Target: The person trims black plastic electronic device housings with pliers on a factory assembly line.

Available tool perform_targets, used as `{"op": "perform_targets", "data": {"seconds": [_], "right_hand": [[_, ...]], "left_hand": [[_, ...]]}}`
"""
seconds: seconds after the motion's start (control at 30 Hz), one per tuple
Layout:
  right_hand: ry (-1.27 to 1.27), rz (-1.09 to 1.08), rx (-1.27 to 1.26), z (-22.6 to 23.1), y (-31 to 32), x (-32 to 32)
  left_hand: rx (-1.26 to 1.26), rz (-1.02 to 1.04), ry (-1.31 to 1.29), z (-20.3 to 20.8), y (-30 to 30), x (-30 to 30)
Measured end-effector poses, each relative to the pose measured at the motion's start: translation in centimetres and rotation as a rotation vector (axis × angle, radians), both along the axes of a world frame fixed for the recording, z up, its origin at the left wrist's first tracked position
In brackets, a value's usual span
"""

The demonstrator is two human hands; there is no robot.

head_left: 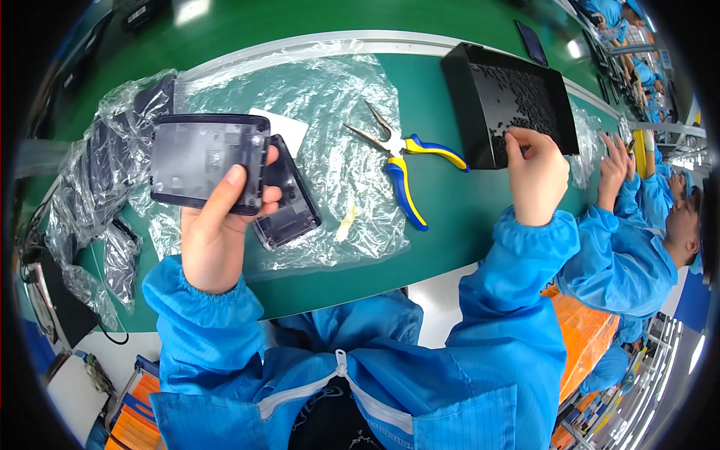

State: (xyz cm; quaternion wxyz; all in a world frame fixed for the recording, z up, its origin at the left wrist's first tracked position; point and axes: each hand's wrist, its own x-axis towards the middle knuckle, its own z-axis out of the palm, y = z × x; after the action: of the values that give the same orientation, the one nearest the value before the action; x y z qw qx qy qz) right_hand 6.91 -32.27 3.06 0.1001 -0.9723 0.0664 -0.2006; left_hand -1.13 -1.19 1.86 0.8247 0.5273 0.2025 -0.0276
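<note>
My left hand grips a dark plastic housing shell, thumb on its inner face and fingers round the right edge. A second dark shell lies partly behind it on clear plastic film, beside a white card. Over the near left part of a black bin, my right hand has thumb and fingers pinched together. The bin holds many tiny black parts. Whatever is between those fingertips is too small to name. Between my hands lie open long-nose pliers with blue and yellow handles.
Plastic-wrapped dark parts are heaped at the left of the green table. A dark flat device rests beyond the bin on the green surface behind. Co-workers in blue sit close on my right, one with hands raised near the table.
</note>
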Motion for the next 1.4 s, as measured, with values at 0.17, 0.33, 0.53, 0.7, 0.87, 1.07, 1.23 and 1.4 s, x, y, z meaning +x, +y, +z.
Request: {"op": "perform_targets", "data": {"seconds": [0.17,0.33,0.53,0.7,0.87,1.07,1.23,1.4], "right_hand": [[0.356,-0.112,-0.019,0.4,-1.2,1.8],[0.462,-0.101,-0.124,1.0,-1.5,2.7],[-0.057,0.104,0.312,1.3,0.9,0.0],[0.311,0.446,1.048,3.0,7.3,-3.8],[0.644,0.731,1.204,2.3,10.6,-4.9],[0.831,0.794,1.176,2.7,11.3,-4.7],[0.923,0.793,1.194,2.6,11.6,-4.7],[0.888,0.869,1.166,2.6,10.9,-4.3]], "left_hand": [[0.015,-0.057,-0.017,0.1,-0.3,0.0],[0.001,-0.084,-0.098,0.1,-0.2,-0.1],[0.039,-0.03,-0.052,-0.4,-0.5,-0.4],[-0.189,-0.185,-0.644,-1.8,0.1,-0.7],[0.003,-0.425,-0.924,-1.8,1.0,0.0],[0.203,-0.496,-0.991,-1.0,1.6,0.2],[0.255,-0.443,-1.049,-1.1,1.5,-0.2],[0.203,-0.391,-1.073,-1.9,0.1,0.1]]}}
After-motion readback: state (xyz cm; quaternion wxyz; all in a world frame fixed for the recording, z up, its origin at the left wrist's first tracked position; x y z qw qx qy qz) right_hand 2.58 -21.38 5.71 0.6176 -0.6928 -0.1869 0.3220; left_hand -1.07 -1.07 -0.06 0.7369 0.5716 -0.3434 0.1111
